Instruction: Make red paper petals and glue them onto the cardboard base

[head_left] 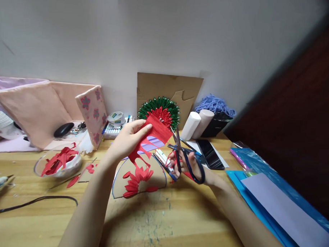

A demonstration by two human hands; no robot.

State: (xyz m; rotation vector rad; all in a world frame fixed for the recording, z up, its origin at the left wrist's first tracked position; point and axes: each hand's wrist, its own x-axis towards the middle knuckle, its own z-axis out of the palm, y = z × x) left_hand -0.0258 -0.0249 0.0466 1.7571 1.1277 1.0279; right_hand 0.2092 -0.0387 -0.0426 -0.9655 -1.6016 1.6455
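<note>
Red paper (160, 129) partly before the rosette (160, 109), phone (210, 154) (screen dark) near scissors (178, 142).

Left hand (132, 135), near centre between eight and nine o'clock: bare, smooth, rounded back, slim thumb (144, 131). Left forearm (93, 196), between seven and eight o'clock: bare, smooth, slender, narrowing toward hand. Right hand (190, 164), near centre between four and five o'clock: bare, partly hidden. Right forearm (239, 212), same clock direction, farther out: bare, smooth, likewise tapering. Nail detail too small to tell.
</note>
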